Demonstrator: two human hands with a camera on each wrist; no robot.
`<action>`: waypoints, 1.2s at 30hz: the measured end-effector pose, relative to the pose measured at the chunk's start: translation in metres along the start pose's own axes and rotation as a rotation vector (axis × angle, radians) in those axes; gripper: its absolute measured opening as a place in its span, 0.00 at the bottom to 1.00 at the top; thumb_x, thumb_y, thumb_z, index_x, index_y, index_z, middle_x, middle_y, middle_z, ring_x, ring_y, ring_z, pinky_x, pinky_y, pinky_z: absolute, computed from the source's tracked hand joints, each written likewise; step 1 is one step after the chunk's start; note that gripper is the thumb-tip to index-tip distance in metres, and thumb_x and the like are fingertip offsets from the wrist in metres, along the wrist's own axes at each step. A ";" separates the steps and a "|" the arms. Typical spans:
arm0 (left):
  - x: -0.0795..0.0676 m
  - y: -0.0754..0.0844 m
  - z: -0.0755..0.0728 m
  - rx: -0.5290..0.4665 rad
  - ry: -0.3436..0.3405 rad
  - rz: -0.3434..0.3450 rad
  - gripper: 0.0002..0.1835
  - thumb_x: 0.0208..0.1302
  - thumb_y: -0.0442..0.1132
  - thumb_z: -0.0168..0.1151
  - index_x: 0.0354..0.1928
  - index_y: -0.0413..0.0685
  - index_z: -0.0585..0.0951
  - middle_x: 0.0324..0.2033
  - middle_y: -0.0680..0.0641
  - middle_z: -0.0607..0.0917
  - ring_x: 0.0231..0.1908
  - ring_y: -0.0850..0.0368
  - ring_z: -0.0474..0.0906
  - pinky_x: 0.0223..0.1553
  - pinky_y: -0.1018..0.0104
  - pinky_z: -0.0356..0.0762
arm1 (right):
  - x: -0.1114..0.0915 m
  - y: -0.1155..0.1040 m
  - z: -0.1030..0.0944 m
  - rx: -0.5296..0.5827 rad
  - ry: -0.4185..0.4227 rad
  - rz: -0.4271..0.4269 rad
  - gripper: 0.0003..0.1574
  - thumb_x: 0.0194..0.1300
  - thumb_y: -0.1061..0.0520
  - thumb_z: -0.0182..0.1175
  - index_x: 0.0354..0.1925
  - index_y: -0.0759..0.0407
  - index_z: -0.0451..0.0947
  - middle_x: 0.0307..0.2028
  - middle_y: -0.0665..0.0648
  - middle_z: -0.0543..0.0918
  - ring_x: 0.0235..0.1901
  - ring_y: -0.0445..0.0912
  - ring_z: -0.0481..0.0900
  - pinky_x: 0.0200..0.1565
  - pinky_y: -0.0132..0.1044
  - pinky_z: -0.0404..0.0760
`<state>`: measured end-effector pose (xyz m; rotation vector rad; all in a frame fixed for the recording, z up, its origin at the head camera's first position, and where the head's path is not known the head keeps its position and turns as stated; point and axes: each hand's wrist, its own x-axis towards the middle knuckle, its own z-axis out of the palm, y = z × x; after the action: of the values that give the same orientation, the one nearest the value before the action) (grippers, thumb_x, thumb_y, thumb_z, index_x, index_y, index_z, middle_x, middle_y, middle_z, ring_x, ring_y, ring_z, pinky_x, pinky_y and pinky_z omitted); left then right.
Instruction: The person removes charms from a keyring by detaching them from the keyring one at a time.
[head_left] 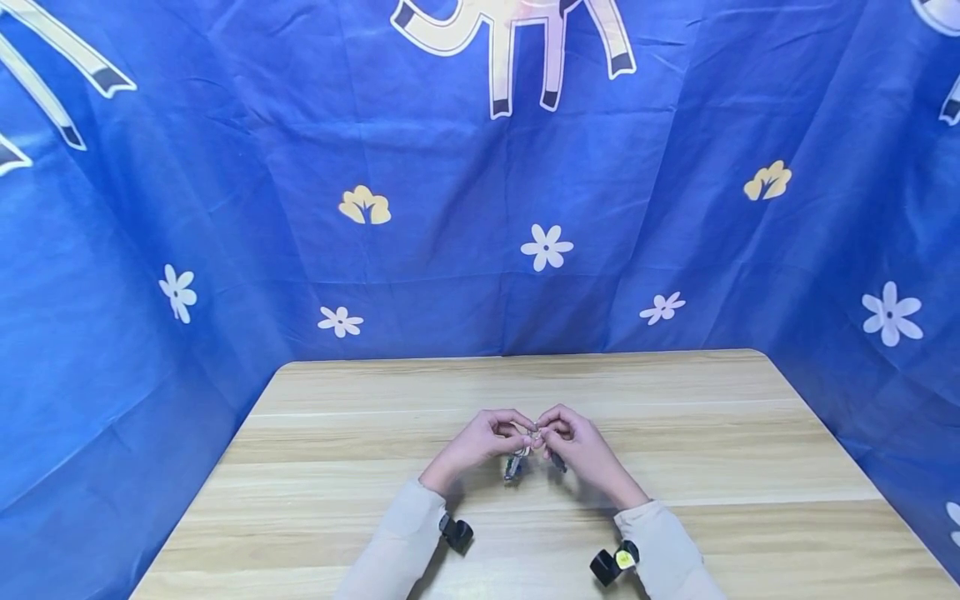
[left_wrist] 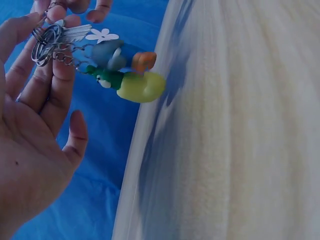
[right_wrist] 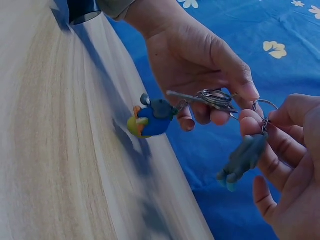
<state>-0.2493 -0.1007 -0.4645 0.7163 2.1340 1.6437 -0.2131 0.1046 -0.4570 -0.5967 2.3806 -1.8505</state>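
Your left hand [head_left: 483, 443] holds a bunch of metal rings [left_wrist: 47, 45] in a narrow grip; your right hand [head_left: 585, 450] pinches a fine chain [right_wrist: 265, 126] with a grey figure [right_wrist: 245, 156] dangling beneath it. Between the two sits a thin ring [right_wrist: 269, 103], though your fingers crowd that spot and you can't fairly tell whether the chain is threaded on it.

A flat ridged metal piece [left_wrist: 75, 33], a grey-and-blue figure [left_wrist: 105, 54] and a green-and-yellow figure [left_wrist: 142, 87] hang off the bunch on your left, the whole lot held above the table.

Expect it all to be light. The figures look like moulded plastic or rubber and should stand handling well; the rings are likely stiff, springy and slick, and the chain limp. You'd do best to hold the thin ring by its wire, close to the chain, and the chain at its end link, since gripping by a figure would let it swing.

Below you lies a pale wood-grain table [head_left: 360, 400], with blue cloth [head_left: 450, 292] printed with white flowers [head_left: 546, 247] hung behind it and along both sides.
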 end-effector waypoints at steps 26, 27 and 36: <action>-0.002 0.001 -0.003 -0.072 -0.157 0.022 0.17 0.61 0.32 0.63 0.50 0.31 0.75 0.47 0.31 0.84 0.39 0.64 0.85 0.47 0.67 0.81 | 0.002 0.003 -0.002 -0.019 0.032 0.062 0.09 0.67 0.63 0.55 0.44 0.67 0.74 0.30 0.59 0.81 0.25 0.42 0.78 0.25 0.29 0.75; -0.002 0.001 -0.003 -0.078 -0.165 0.024 0.17 0.60 0.32 0.63 0.50 0.31 0.74 0.47 0.30 0.83 0.39 0.64 0.85 0.47 0.67 0.81 | 0.002 0.002 -0.002 -0.020 0.036 0.062 0.09 0.67 0.63 0.55 0.44 0.67 0.74 0.30 0.59 0.81 0.25 0.42 0.78 0.25 0.29 0.75; -0.004 0.001 -0.002 -0.108 -0.165 0.025 0.18 0.62 0.30 0.61 0.51 0.30 0.71 0.46 0.26 0.82 0.37 0.65 0.84 0.47 0.68 0.80 | 0.001 0.001 0.000 -0.050 0.058 0.054 0.07 0.66 0.63 0.56 0.42 0.65 0.74 0.30 0.58 0.79 0.27 0.45 0.78 0.27 0.29 0.76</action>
<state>-0.2466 -0.1045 -0.4630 0.8177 1.9150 1.6373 -0.2144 0.1044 -0.4575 -0.4844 2.4602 -1.8158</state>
